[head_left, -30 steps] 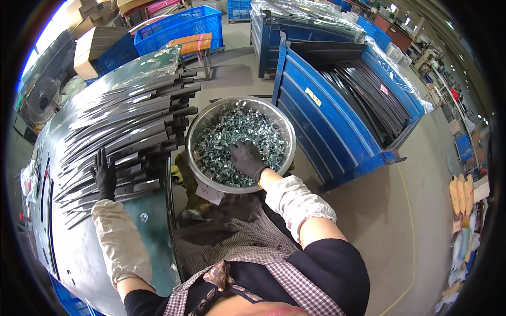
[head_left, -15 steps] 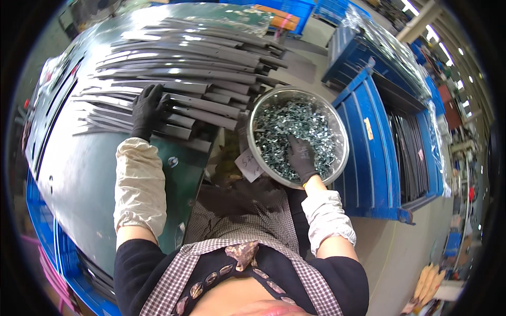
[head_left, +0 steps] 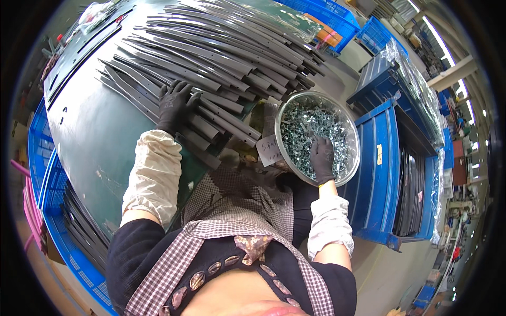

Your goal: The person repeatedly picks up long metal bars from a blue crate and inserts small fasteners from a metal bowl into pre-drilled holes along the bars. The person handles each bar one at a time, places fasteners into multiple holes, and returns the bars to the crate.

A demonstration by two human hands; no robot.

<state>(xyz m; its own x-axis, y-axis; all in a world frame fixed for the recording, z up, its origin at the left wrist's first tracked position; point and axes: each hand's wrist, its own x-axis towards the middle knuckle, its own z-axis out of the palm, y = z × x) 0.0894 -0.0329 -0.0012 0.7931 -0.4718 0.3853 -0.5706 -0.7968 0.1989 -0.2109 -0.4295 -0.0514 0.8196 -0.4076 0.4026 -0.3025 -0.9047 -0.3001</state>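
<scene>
Many long dark-grey strips (head_left: 232, 79) with small holes near their ends lie side by side on the green table. My left hand (head_left: 176, 105), in a black glove, rests on the near strips with its fingers apart and bent over them. To the right, a round steel basin (head_left: 279, 138) holds a heap of small shiny metal clips (head_left: 300, 126). My right hand (head_left: 322, 158), also black-gloved, is down among the clips with its fingers drawn together; its fingertips are partly hidden there.
The green table (head_left: 100, 168) ends just left of my lap. A card with handwriting (head_left: 269, 151) hangs by the basin. On the right stands a blue metal bin (head_left: 377, 158) of dark strips. A blue plastic crate (head_left: 71, 247) with more strips sits at lower left.
The view has shifted, so the table and basin sit differently in the picture. My left hand stays on the strips, its fingers more bent. My right hand remains in the clips, its fingers closer together.
</scene>
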